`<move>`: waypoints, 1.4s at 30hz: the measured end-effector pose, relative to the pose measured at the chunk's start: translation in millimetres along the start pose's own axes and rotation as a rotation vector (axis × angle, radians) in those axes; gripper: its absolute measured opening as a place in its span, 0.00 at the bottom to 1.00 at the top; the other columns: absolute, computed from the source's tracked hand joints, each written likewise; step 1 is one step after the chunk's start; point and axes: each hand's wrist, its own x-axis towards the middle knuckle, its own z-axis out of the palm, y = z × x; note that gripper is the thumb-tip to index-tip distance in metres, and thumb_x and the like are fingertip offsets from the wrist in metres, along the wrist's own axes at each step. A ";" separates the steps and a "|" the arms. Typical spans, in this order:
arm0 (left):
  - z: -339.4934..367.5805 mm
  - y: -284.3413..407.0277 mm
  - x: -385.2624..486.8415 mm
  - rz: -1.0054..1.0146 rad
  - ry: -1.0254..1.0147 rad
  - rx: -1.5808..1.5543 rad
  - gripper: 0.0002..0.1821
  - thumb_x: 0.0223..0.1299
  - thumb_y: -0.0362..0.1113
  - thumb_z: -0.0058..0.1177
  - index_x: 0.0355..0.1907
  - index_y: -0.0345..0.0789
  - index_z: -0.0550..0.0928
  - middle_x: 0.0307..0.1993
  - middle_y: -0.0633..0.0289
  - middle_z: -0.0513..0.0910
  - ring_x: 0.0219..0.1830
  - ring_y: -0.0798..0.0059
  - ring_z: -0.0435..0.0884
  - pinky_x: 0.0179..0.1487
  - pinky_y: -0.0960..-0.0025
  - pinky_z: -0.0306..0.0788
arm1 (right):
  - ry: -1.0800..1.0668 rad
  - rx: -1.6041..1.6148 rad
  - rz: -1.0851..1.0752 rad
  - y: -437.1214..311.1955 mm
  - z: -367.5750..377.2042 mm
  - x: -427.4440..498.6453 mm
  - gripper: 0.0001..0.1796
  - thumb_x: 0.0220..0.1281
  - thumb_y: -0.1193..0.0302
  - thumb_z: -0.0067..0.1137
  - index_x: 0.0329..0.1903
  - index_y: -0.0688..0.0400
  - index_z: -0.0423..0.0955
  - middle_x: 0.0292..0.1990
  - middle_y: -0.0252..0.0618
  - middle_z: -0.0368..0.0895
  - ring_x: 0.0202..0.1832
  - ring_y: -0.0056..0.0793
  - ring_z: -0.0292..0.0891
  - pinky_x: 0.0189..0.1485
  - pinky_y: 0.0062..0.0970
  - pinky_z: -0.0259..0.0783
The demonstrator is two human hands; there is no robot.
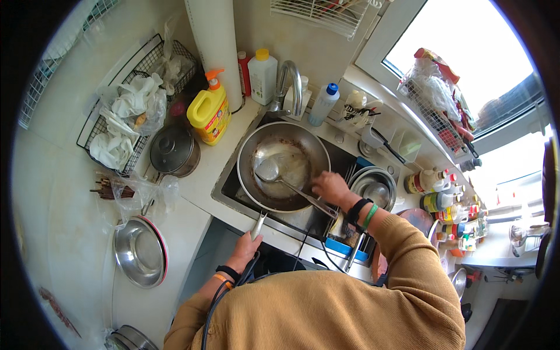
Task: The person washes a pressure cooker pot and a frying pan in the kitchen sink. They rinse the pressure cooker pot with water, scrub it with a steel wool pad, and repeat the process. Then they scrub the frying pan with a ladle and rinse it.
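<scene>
A metal wok (pixel 291 135) rests over the sink (pixel 229 188), below the curved tap (pixel 299 89). Brown residue rings its inside, and some liquid appears to lie in the bottom. My left hand (pixel 246 251) grips the wok's handle (pixel 259 225) on the side close to my body. A metal ladle (pixel 302 193) lies in the wok, its bowl down in the middle and its handle reaching over the near-right rim. My right hand (pixel 330 187) is at the wok's right rim, above the ladle handle, fingers curled and blurred. Whether it holds anything is hidden.
A yellow pump bottle (pixel 210 116) and a lidded pot (pixel 175 151) stand left of the sink. Metal bowls (pixel 380 188) sit at its right side. A blue-capped bottle (pixel 323 105) stands behind. Stacked basins (pixel 140 251) lie on the left counter, several condiment bottles (pixel 455 214) far right.
</scene>
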 end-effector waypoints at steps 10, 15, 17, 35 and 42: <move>-3.3 3.8 -0.1 -0.008 -0.016 0.021 0.27 0.61 0.51 0.54 0.45 0.25 0.77 0.37 0.36 0.81 0.44 0.40 0.79 0.46 0.54 0.73 | 0.853 0.598 0.633 54.5 -51.2 190.6 0.49 0.41 0.61 0.74 0.63 0.70 0.56 0.56 0.62 0.69 0.59 0.58 0.66 0.62 0.43 0.64; 0.0 2.4 3.1 -0.079 -0.006 0.115 0.26 0.60 0.51 0.55 0.47 0.27 0.77 0.39 0.36 0.81 0.47 0.41 0.79 0.49 0.54 0.73 | 1.010 0.709 0.829 64.2 -63.7 220.1 0.48 0.36 0.64 0.76 0.60 0.67 0.57 0.55 0.59 0.70 0.59 0.54 0.67 0.63 0.42 0.64; 0.9 2.3 2.8 -0.109 0.002 0.146 0.26 0.60 0.51 0.55 0.47 0.27 0.77 0.39 0.36 0.81 0.47 0.40 0.79 0.49 0.54 0.73 | 1.029 0.724 0.830 69.8 -66.8 221.9 0.48 0.37 0.64 0.76 0.60 0.66 0.58 0.54 0.57 0.71 0.58 0.53 0.69 0.61 0.41 0.66; -0.5 4.9 -0.9 0.015 0.056 0.015 0.26 0.61 0.51 0.53 0.42 0.25 0.76 0.34 0.35 0.79 0.42 0.39 0.78 0.44 0.53 0.72 | 0.866 0.630 0.161 -3.2 -109.0 115.3 0.31 0.45 0.62 0.70 0.49 0.61 0.66 0.40 0.48 0.79 0.43 0.43 0.78 0.47 0.37 0.72; 0.1 -1.1 -0.4 -0.020 0.010 0.021 0.25 0.62 0.51 0.53 0.43 0.26 0.77 0.36 0.38 0.81 0.42 0.44 0.80 0.45 0.57 0.73 | 0.072 0.175 0.339 -11.5 -116.2 43.3 0.34 0.45 0.49 0.66 0.48 0.62 0.74 0.37 0.53 0.82 0.42 0.47 0.79 0.46 0.38 0.73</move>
